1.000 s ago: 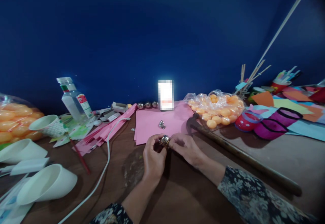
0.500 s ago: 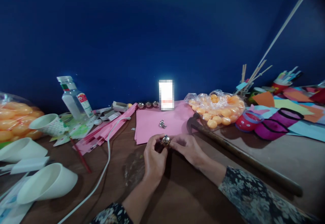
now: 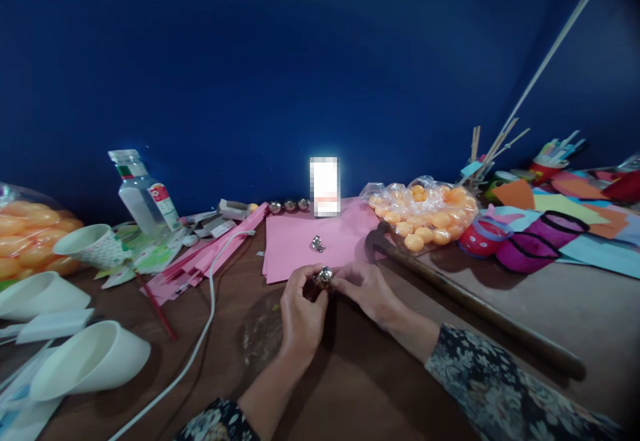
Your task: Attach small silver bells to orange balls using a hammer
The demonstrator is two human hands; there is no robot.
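A small shiny silver ball (image 3: 324,276) is pinched between both hands above the brown table (image 3: 350,388), at the near edge of a pink paper sheet (image 3: 300,238). My left hand (image 3: 301,313) is curled with thumb and fingers closed on the ball from the left. My right hand (image 3: 365,289) pinches it from the right. A little silver metal piece (image 3: 317,244) lies on the pink sheet just beyond. Three more silver balls (image 3: 289,206) line up at the sheet's far edge.
A bag of orange balls (image 3: 425,218), a dark wooden stick (image 3: 470,304), red and magenta paper cups and coloured sheets lie right. Left are a clear bottle (image 3: 143,194), white cups (image 3: 87,368), a white cable (image 3: 207,314), a pink paper stack and another bag of orange balls (image 3: 25,234).
Both hands stay closed on the silver ball with only slight finger shifts. The view has drifted a little.
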